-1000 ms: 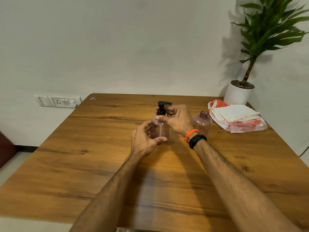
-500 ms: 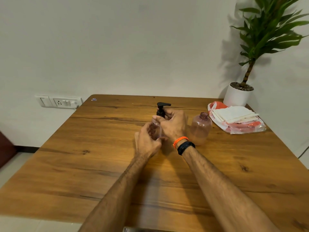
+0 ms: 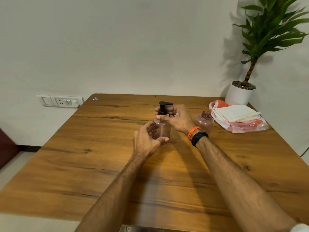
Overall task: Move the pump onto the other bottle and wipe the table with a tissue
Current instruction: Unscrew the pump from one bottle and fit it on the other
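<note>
Early stage: pump [image 3: 164, 108] still on first bottle [image 3: 161, 129], my right hand [image 3: 178, 120] pinching its collar, left hand [image 3: 148, 139] cupping the body; open bottle [image 3: 204, 121] waiting beside, tissues [image 3: 235, 113] untouched, table [image 3: 100, 148] unwiped.

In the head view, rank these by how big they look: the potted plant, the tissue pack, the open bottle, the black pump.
1. Potted plant, by far the largest.
2. Tissue pack.
3. Open bottle, partly hidden behind the right hand.
4. Black pump, smallest; its collar is partly covered by fingers.
</note>
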Demonstrator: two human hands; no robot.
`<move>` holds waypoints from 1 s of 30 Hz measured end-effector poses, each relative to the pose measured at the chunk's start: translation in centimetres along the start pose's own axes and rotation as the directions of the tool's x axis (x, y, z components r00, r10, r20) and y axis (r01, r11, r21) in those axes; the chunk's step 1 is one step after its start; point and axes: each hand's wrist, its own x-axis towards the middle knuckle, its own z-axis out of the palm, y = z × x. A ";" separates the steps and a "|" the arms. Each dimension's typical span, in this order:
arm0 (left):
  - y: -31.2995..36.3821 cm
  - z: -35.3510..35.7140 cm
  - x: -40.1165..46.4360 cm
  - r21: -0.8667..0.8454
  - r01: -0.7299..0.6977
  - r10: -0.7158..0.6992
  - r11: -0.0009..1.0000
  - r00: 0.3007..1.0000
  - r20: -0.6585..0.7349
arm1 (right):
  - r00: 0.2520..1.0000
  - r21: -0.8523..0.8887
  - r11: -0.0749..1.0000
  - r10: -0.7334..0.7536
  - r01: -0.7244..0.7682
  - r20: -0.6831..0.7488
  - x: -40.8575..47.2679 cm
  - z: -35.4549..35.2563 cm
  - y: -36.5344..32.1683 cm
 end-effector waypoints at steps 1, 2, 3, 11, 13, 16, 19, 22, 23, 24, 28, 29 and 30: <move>-0.1 0.1 -0.1 -0.005 -0.001 0.000 1.000 1.000 -0.016 | 0.999 -0.014 1.000 0.003 -0.003 -0.043 -0.1 0.4 0.1; -0.1 0.2 -0.2 -0.012 -0.002 0.002 1.000 1.000 -0.030 | 0.996 -0.017 1.000 0.007 -0.009 -0.090 -0.2 0.9 0.1; -0.2 0.3 -0.2 -0.022 -0.003 0.002 1.000 0.999 -0.042 | 0.990 -0.016 1.000 0.009 -0.011 -0.140 -0.3 1.3 0.1; -0.5 1.1 -1.0 -0.071 0.002 -0.012 0.997 0.992 -0.129 | 0.907 -0.069 0.997 0.000 -0.032 -0.421 -1.0 4.4 0.0; -0.2 0.9 -0.9 -0.046 -0.010 0.004 0.999 0.992 -0.129 | 0.936 -0.025 0.998 0.039 -0.051 -0.351 -0.8 3.7 -0.2; 0.1 0.9 -0.9 -0.016 -0.020 0.018 1.000 0.990 -0.143 | 0.951 -0.060 0.997 0.023 -0.043 -0.309 -0.8 2.8 -0.2; 0.0 1.0 -1.1 0.017 -0.019 0.021 1.000 0.987 -0.160 | 0.925 -0.165 0.986 -0.044 -0.020 -0.376 -1.3 3.1 -0.4; -0.1 0.9 -1.3 -0.006 -0.014 0.013 1.000 0.989 -0.148 | 0.894 -0.192 0.981 -0.079 -0.008 -0.440 -1.5 3.8 -0.4; 0.0 0.8 -1.3 -0.017 -0.016 0.013 1.000 0.990 -0.142 | 0.891 -0.182 0.983 -0.080 -0.002 -0.447 -1.5 3.9 -0.5; 0.0 0.7 -1.3 -0.020 -0.022 0.019 1.000 0.991 -0.135 | 0.891 -0.181 0.983 -0.084 0.002 -0.446 -1.5 3.9 -0.5; 0.0 0.2 -0.7 0.047 -0.045 0.049 0.998 0.995 -0.085 | 0.939 -0.156 0.987 -0.032 -0.023 -0.341 -0.8 3.1 -0.3; 0.0 0.0 -0.6 0.060 -0.042 0.046 0.997 0.996 -0.075 | 0.957 -0.136 0.990 -0.011 -0.030 -0.291 -0.7 2.8 -0.3; -0.1 -0.1 -0.4 0.072 -0.038 0.043 0.997 0.997 -0.068 | 0.965 -0.119 0.992 -0.002 -0.031 -0.261 -0.7 2.6 -0.3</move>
